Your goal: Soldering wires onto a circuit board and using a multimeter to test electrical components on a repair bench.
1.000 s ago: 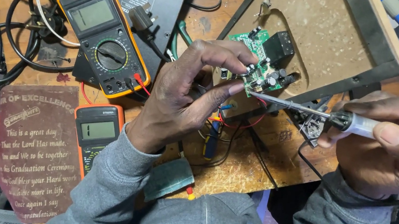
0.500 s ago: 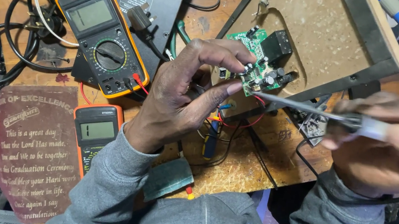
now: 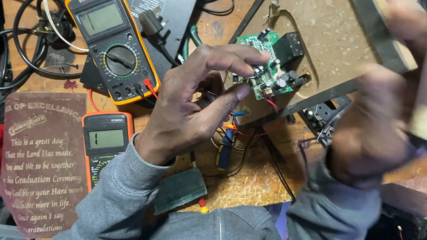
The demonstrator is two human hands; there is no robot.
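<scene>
The small green circuit board (image 3: 267,69), studded with dark cylindrical capacitors and a black boxy part at its upper right edge, sits above the table against the pale wooden panel (image 3: 325,24), pinched at its lower left edge by your left hand (image 3: 192,112). Your thumb and forefinger close on the board's rim while the other fingers curl loosely beneath. Red and black wires trail from the board down toward the worn, scratched wooden table (image 3: 249,180). Your right hand (image 3: 389,121) is raised to the right of the board and badly blurred; it seems to grip something pale with a red patch, but you cannot tell what, nor how tightly. To the left lies a yellow-cased multimeter (image 3: 111,40) with a round dial, below it a smaller orange meter (image 3: 105,141), and beside that a brown plaque (image 3: 40,160) with pale lettering
</scene>
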